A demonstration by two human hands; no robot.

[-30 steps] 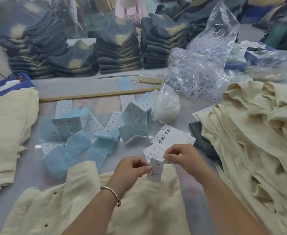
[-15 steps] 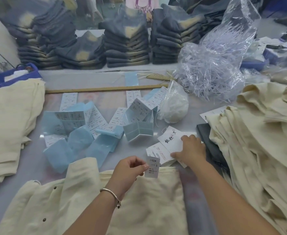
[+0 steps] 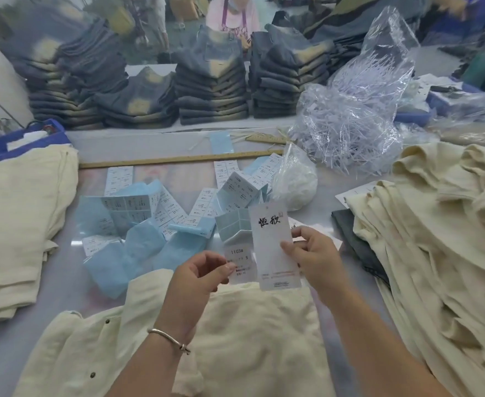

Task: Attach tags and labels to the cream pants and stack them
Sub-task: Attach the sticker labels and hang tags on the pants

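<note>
Above the flat cream fabric pants, the left hand pinches a small white printed size label while the right hand grips a tall white card hang tag just beside it.

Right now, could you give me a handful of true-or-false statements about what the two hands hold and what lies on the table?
1. The right hand holds a tall white card hang tag with black brush lettering. True.
2. The left hand is empty. False: it pinches a small white printed size label marked 1103#.
3. Cream fabric pants lie on the table under the hands. True.
4. The long wooden ruler lies on top of the cream pants. False: it lies farther back, beyond the blue label sheets.
5. The folded dark jeans stacks stand at the far side. True.
</note>
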